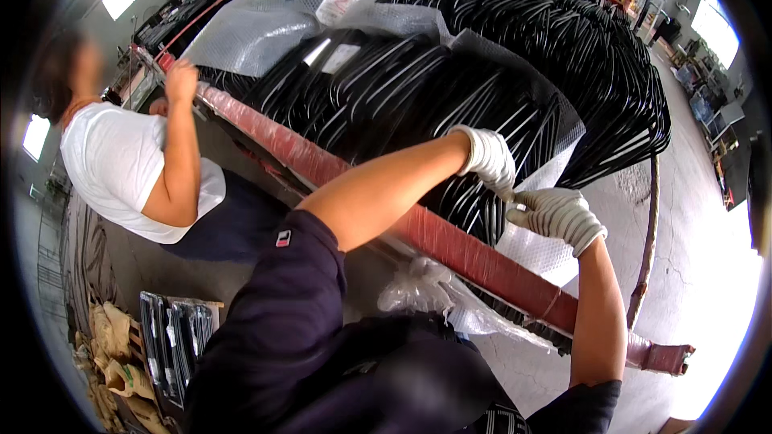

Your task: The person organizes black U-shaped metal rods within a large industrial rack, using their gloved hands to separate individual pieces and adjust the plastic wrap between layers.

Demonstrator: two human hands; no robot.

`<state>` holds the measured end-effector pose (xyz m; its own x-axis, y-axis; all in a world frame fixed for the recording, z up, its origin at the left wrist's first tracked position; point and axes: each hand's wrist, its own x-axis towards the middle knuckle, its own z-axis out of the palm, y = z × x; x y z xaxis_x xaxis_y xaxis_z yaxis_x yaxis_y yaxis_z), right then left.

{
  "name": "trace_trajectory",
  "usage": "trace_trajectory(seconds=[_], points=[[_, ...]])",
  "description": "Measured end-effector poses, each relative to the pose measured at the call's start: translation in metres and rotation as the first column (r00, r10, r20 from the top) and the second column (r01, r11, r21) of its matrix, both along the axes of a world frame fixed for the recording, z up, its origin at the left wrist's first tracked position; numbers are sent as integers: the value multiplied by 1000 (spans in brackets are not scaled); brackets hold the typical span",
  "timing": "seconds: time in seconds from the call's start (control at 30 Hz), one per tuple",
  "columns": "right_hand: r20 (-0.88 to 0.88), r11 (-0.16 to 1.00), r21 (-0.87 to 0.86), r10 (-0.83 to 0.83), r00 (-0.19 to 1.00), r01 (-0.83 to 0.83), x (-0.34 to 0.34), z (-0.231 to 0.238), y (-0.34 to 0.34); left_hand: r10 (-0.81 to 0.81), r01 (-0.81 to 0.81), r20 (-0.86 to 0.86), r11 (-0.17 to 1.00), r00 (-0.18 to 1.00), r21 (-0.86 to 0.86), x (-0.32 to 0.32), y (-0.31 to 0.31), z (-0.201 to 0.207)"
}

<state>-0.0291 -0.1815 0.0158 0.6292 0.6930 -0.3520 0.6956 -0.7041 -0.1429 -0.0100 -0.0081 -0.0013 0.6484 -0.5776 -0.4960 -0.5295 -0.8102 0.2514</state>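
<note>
Both my hands wear white knitted gloves with grey stripes, and they meet above the right end of a stack of curved black strips [378, 104]. My left hand [489, 162] is closed, its fingertips pointing down at the other hand. Turned toward it, my right hand [559, 219] has thumb and fingers pinched together. Whatever lies between the fingertips is too small to make out. Beside and below my hands, bubble wrap [535, 251] hangs over the strips' end. More bubble wrap [257, 28] lies across the stack's top.
A red rail [474, 253] wrapped in clear film runs along the stack's near side. Crumpled clear plastic [422, 285] hangs by it. A person [133, 165] in a white shirt stands at left. Bundled dark strips [177, 337] and brown sacks [121, 354] lie at lower left.
</note>
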Motion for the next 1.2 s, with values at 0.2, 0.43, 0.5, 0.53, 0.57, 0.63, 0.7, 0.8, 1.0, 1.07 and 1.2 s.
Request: trace_trajectory(seconds=[0.2, 0.43, 0.5, 0.53, 0.57, 0.63, 0.7, 0.8, 1.0, 1.07, 1.2], points=[[175, 996, 92, -24, 984, 8, 3, -2, 4, -51, 45, 157, 998, 986, 44, -5, -1, 6], [192, 968, 205, -187, 963, 147, -2, 12, 8, 68, -52, 250, 996, 966, -70, -2, -6, 14], [259, 930, 336, -244, 934, 150, 0, 8, 8, 159, -104, 316, 977, 935, -184, -1, -5, 16], [195, 878, 442, -296, 935, 185, 2, 7, 8, 178, -87, 346, 961, 921, -263, -2, -7, 20], [194, 855, 486, -310, 931, 183, 4, 5, 7, 209, -136, 337, 964, 918, -229, -2, -9, 25], [190, 804, 572, -324, 927, 164, 6, 2, 9, 225, -121, 364, 950, 904, -287, 3, -5, 17], [203, 761, 634, -331, 922, 134, 9, -2, 9, 249, -148, 347, 945, 904, -293, 4, -5, 16], [240, 702, 710, -309, 920, 51, 10, -3, 7, 277, -163, 350, 933, 895, -321, -2, -9, 28], [310, 641, 765, -283, 908, -62, 7, 5, 13, 315, -78, 498, 895, 808, -439, 10, -3, 10], [304, 638, 768, -281, 910, -60, 4, 10, 13, 357, -99, 497, 876, 791, -472, 11, -4, 12], [309, 616, 781, -232, 922, -106, 1, 13, 14, 491, -152, 464, 790, 737, -594, 4, -5, 26]])
